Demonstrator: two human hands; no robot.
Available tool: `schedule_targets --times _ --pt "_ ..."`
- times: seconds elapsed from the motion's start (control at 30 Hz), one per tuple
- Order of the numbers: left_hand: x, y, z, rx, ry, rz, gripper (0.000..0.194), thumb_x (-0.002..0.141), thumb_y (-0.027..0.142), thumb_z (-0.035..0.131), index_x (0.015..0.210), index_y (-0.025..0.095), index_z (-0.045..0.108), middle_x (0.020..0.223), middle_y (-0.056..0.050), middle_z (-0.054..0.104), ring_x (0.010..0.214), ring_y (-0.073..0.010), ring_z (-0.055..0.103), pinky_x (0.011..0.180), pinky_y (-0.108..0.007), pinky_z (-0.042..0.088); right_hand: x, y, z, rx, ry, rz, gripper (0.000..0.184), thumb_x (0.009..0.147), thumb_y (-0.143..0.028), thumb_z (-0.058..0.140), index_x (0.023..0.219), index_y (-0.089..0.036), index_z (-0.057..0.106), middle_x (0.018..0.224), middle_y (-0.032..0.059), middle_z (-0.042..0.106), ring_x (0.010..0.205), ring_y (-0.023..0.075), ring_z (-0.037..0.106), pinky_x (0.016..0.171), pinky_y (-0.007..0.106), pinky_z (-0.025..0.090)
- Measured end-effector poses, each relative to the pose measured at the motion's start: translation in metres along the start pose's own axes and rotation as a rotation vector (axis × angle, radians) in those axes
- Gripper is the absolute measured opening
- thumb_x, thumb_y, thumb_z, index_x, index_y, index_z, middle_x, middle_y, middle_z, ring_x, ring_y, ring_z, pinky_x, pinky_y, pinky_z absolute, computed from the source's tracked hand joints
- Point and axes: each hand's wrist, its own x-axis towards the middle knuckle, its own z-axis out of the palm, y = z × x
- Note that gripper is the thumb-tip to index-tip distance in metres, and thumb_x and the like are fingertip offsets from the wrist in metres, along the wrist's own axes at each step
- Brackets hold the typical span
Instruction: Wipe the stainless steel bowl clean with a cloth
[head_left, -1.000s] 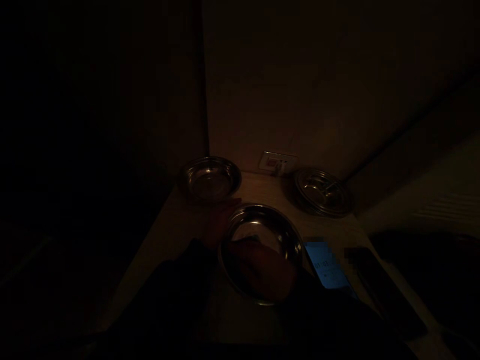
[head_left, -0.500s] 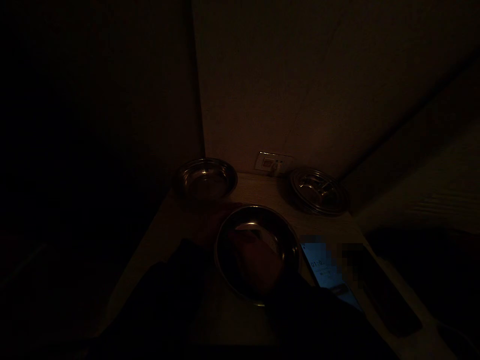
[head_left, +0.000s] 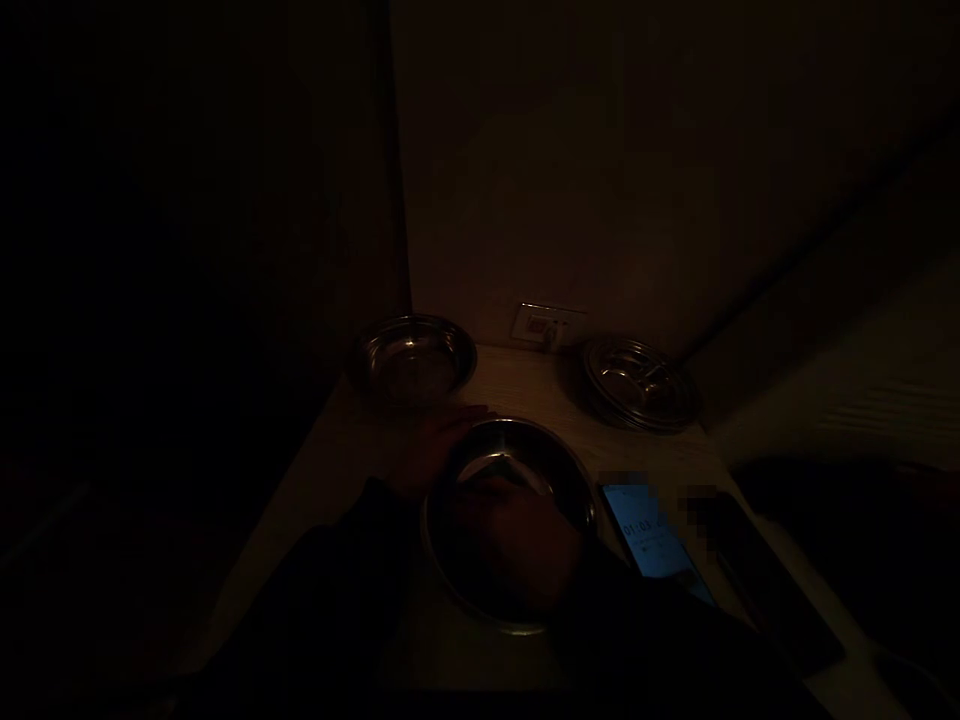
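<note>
The scene is very dark. A steel bowl (head_left: 507, 440) sits tilted in front of me on a pale table (head_left: 352, 450). My left hand (head_left: 433, 446) grips the bowl's far left rim, fingers lying along its edge. My right hand (head_left: 517, 535) is inside the bowl, pressed against its inner surface; whether it holds anything there is too dark to tell. Both arms wear dark sleeves.
A second steel bowl (head_left: 411, 362) stands at the back left and a stack of compartment plates (head_left: 637, 382) at the back right. A wall socket (head_left: 546, 324) sits between them. A lit phone (head_left: 651, 532) and a dark flat object (head_left: 765, 580) lie to the right.
The bowl has shifted slightly toward me and tilted a little. My right hand has moved within it. My left hand stays on the rim.
</note>
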Motion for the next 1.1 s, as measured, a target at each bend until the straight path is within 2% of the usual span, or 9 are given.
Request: schedule_targets --times 0.13,0.27,0.4,0.53,0.67,0.83,0.93,1.03,1.1 --pt "0.001 -0.004 -0.002 -0.032 0.03 0.0 0.032 0.065 0.031 0.065 0.093 0.016 0.07 0.108 -0.007 0.069 0.106 -0.0238 0.06 0.097 -0.038 0.04 0.011 -0.004 -0.002 -0.151 0.051 0.22 0.032 0.089 -0.013 0.038 0.117 -0.019 0.054 0.113 0.013 0.062 0.101 0.0238 0.057 0.072 0.035 0.049" --pt "0.0 -0.001 0.003 -0.026 0.08 0.011 0.032 0.065 0.029 0.064 0.092 0.015 0.069 0.106 -0.008 0.07 0.103 -0.0236 0.061 0.095 -0.037 0.042 0.017 -0.003 -0.004 -0.207 0.077 0.293 0.034 0.089 -0.011 0.035 0.119 -0.012 0.051 0.112 0.0169 0.062 0.104 0.0293 0.053 0.068 0.038 0.05" --pt "-0.002 0.001 0.006 -0.043 0.118 0.035 0.028 0.065 0.029 0.064 0.088 0.014 0.07 0.105 -0.007 0.07 0.105 -0.0233 0.06 0.097 -0.036 0.041 0.012 -0.003 -0.001 -0.153 0.093 0.154 0.031 0.088 -0.013 0.04 0.115 -0.017 0.055 0.114 0.0118 0.062 0.107 0.0252 0.051 0.079 0.037 0.047" --pt "-0.003 0.001 0.007 -0.017 0.156 0.042 0.029 0.066 0.03 0.064 0.089 0.014 0.07 0.106 -0.009 0.07 0.106 -0.0237 0.06 0.097 -0.036 0.041 -0.004 0.0 0.001 -0.034 0.021 -0.007 0.033 0.088 -0.015 0.043 0.117 -0.023 0.057 0.114 0.0082 0.062 0.105 0.0204 0.054 0.083 0.033 0.044" --pt "-0.005 0.002 0.009 -0.009 0.144 0.056 0.029 0.067 0.032 0.064 0.09 0.014 0.069 0.107 -0.008 0.069 0.106 -0.0231 0.06 0.097 -0.036 0.041 -0.009 0.0 0.001 0.011 -0.024 -0.006 0.034 0.088 -0.019 0.045 0.118 -0.027 0.057 0.116 0.0081 0.061 0.099 0.0202 0.058 0.076 0.03 0.045" --pt "-0.006 0.006 0.01 0.003 0.166 0.021 0.029 0.064 0.031 0.062 0.088 0.016 0.07 0.105 -0.007 0.07 0.106 -0.0238 0.06 0.096 -0.037 0.041 0.009 -0.004 0.001 -0.079 0.058 0.12 0.034 0.088 -0.014 0.041 0.117 -0.02 0.057 0.114 0.0116 0.062 0.106 0.0216 0.055 0.08 0.032 0.045" --pt "-0.006 0.006 0.01 0.023 0.215 0.057 0.028 0.064 0.031 0.063 0.086 0.016 0.071 0.105 -0.008 0.07 0.105 -0.0246 0.06 0.096 -0.037 0.041 0.008 -0.004 0.001 -0.076 0.078 0.074 0.034 0.088 -0.015 0.042 0.118 -0.02 0.057 0.114 0.0119 0.062 0.105 0.0214 0.056 0.081 0.032 0.044" --pt "-0.005 0.004 0.009 0.038 0.216 0.072 0.028 0.065 0.032 0.063 0.087 0.015 0.07 0.105 -0.008 0.07 0.106 -0.0243 0.059 0.097 -0.037 0.041 -0.004 -0.002 0.002 -0.025 0.016 0.015 0.035 0.085 -0.021 0.049 0.118 -0.023 0.057 0.114 0.0116 0.061 0.096 0.0215 0.06 0.077 0.032 0.046" --pt "-0.004 0.003 0.009 0.035 0.205 0.079 0.029 0.066 0.032 0.064 0.088 0.015 0.07 0.104 -0.007 0.07 0.105 -0.0238 0.06 0.097 -0.036 0.041 -0.008 0.0 0.003 0.005 -0.014 -0.016 0.036 0.083 -0.022 0.052 0.118 -0.025 0.057 0.115 0.0107 0.061 0.097 0.0222 0.059 0.076 0.031 0.046"
